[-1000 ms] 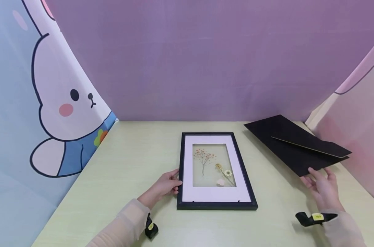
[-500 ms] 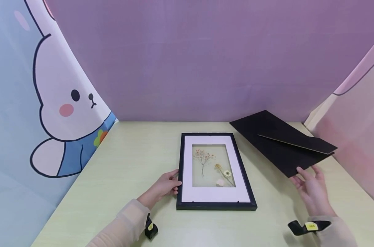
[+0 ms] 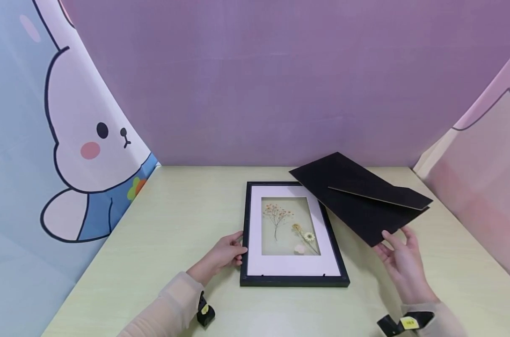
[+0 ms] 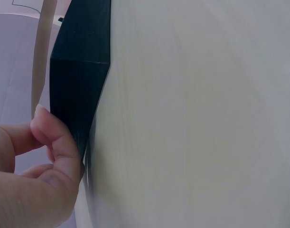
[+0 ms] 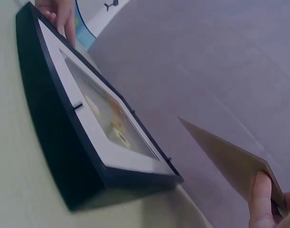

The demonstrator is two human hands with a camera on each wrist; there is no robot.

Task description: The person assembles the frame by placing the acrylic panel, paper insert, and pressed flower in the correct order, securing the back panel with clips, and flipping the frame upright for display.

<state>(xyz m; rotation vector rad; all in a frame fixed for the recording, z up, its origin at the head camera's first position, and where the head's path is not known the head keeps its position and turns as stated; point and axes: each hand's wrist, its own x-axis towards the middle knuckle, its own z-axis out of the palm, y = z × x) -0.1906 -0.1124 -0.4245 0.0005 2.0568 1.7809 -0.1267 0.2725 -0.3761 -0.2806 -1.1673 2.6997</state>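
A black picture frame (image 3: 295, 281) lies on the table, its white mat (image 3: 255, 224) framing dried flowers (image 3: 277, 215) and a pale petal. At its left side my left hand (image 3: 221, 256) grips the edge; the left wrist view shows curled fingers (image 4: 59, 147) against the black side. My right hand (image 3: 402, 267) pinches the near corner of a black backing board (image 3: 347, 210) with a stand flap (image 3: 381, 191). Held tilted, the board overlaps the frame's upper right corner in the head view. In the right wrist view its brown underside (image 5: 230, 156) shows, apart from the frame.
The pale wooden table (image 3: 175, 206) runs back to a purple backdrop (image 3: 280, 93). A rabbit-print cloth (image 3: 86, 140) borders the left side and a pink cloth (image 3: 486, 178) the right. Black wrist cameras (image 3: 206, 314) sit on both wrists.
My right hand has carried the backing board leftward, from beside the picture frame until it overlaps the frame's upper right corner in the head view. My left hand and the frame have barely moved.
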